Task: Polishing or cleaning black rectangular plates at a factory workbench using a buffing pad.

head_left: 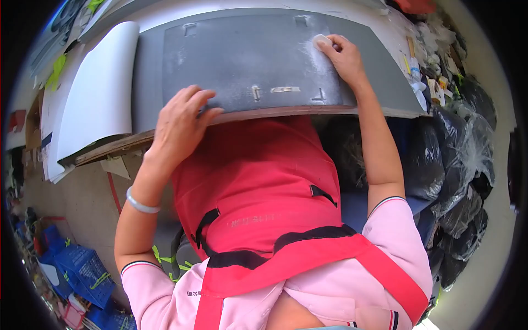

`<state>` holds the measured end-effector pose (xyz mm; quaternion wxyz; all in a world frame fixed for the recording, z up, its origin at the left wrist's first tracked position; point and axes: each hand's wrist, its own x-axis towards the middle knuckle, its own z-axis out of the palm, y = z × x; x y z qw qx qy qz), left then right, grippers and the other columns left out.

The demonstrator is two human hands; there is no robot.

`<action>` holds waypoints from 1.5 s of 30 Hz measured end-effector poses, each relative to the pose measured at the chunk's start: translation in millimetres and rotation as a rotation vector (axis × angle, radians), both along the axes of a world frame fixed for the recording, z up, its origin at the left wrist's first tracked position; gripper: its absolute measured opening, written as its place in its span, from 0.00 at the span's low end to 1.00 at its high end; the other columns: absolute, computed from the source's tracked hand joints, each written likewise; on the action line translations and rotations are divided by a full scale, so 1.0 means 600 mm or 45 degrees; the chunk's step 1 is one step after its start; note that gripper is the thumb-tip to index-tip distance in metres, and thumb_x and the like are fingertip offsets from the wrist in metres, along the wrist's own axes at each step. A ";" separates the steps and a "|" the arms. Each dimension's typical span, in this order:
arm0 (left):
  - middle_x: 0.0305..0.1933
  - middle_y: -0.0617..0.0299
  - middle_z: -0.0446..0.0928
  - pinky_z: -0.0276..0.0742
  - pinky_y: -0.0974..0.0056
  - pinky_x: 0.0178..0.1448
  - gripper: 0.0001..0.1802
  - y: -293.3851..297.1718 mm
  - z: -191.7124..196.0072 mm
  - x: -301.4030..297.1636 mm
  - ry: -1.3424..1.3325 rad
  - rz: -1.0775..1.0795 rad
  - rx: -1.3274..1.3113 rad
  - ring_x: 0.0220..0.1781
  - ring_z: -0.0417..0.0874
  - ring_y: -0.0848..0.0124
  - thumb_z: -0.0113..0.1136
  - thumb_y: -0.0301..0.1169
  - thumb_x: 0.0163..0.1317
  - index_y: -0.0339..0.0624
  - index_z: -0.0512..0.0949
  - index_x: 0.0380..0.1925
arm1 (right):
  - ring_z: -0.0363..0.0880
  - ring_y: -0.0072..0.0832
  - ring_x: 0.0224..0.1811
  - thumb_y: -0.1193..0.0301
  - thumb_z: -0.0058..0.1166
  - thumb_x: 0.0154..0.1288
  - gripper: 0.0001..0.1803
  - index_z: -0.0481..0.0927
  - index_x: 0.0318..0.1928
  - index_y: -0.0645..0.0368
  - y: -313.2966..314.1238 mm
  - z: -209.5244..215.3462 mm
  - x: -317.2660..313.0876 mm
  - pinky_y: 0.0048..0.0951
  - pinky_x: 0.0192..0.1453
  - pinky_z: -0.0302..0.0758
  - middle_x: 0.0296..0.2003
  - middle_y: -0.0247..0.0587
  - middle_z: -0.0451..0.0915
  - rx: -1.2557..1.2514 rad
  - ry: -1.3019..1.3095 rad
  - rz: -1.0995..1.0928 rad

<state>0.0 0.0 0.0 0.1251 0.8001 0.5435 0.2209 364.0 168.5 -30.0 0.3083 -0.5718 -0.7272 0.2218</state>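
Observation:
My right hand (pixel 347 65) pinches a small, flat white piece of chalk (pixel 321 40) against the right part of a dark grey sheet (pixel 236 55). Powdery white smears spread below and around the chalk. At the sheet's front edge, left of its middle, hovers my left hand (pixel 184 118), palm down with fingers apart and nothing in it. Small cut-out corner marks show near the sheet's corners. Two short pale strips (pixel 285 89) lie by its front edge. Whether my left fingertips touch the sheet I cannot tell.
A curled white sheet (pixel 104 82) covers the table's left end. Black plastic bags (pixel 423 165) crowd the right side, with clutter (pixel 437 88) above them. Blue baskets (pixel 82 269) stand on the floor at lower left. My red apron (pixel 258 176) meets the table's edge.

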 end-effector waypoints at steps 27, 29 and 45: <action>0.35 0.60 0.75 0.72 0.57 0.48 0.05 0.137 -0.070 0.174 -0.006 0.084 0.412 0.40 0.79 0.60 0.60 0.32 0.68 0.45 0.76 0.37 | 0.80 0.33 0.35 0.71 0.61 0.69 0.08 0.84 0.42 0.63 -0.183 0.093 -0.009 0.31 0.41 0.75 0.35 0.42 0.82 -0.297 -0.083 0.292; 0.35 0.60 0.75 0.72 0.56 0.48 0.05 0.137 -0.070 0.174 -0.004 0.080 0.419 0.40 0.80 0.60 0.60 0.32 0.68 0.45 0.76 0.38 | 0.80 0.37 0.36 0.71 0.61 0.69 0.07 0.84 0.41 0.63 -0.181 0.086 -0.019 0.33 0.42 0.75 0.35 0.44 0.81 -0.256 -0.108 0.330; 0.34 0.60 0.75 0.72 0.56 0.48 0.05 0.138 -0.074 0.174 -0.014 0.082 0.432 0.40 0.80 0.59 0.59 0.33 0.68 0.45 0.75 0.37 | 0.75 0.21 0.25 0.69 0.60 0.65 0.14 0.77 0.47 0.63 -0.183 0.083 -0.028 0.28 0.29 0.73 0.22 0.36 0.74 -0.449 0.061 0.041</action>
